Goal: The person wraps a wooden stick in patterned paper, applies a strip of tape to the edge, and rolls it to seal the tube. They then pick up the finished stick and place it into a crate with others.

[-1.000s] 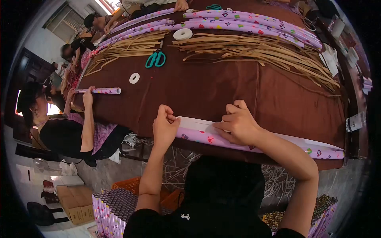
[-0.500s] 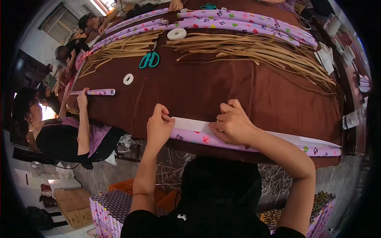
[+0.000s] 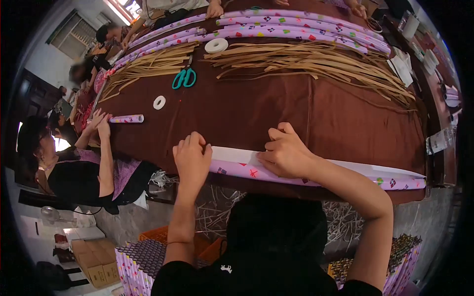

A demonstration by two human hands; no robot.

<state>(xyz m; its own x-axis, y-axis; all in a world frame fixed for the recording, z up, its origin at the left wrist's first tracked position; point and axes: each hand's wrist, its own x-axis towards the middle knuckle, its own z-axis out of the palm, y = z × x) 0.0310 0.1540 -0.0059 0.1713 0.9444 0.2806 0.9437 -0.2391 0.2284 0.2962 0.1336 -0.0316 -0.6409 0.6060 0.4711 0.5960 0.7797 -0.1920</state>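
Along the front edge of the table lies a long lilac patterned paper (image 3: 232, 168), partly rolled, with a white strip (image 3: 229, 154) of its plain side showing along the top. My left hand (image 3: 192, 159) is at its left end, fingers curled and closed on the paper's edge. Farther right, my right hand (image 3: 286, 154) has its fingers bent in, thumb and fingertips pressed to the paper. From there the paper runs under my right forearm to the table's right end. What lies beneath my fingers is hidden.
Teal-handled scissors (image 3: 184, 78), a small white tape roll (image 3: 159, 102) and a larger one (image 3: 216, 46) lie ahead. Beyond are brown strips (image 3: 306, 61) and lilac tubes (image 3: 296, 27). At left, a co-worker's hands (image 3: 101, 121) touch a short lilac tube (image 3: 127, 119). Boxes (image 3: 94, 259) stand on the floor.
My left hand has shifted slightly left, its fingers now reaching over the paper's end. The right hand has hardly moved. The co-worker's hands at left have come together.
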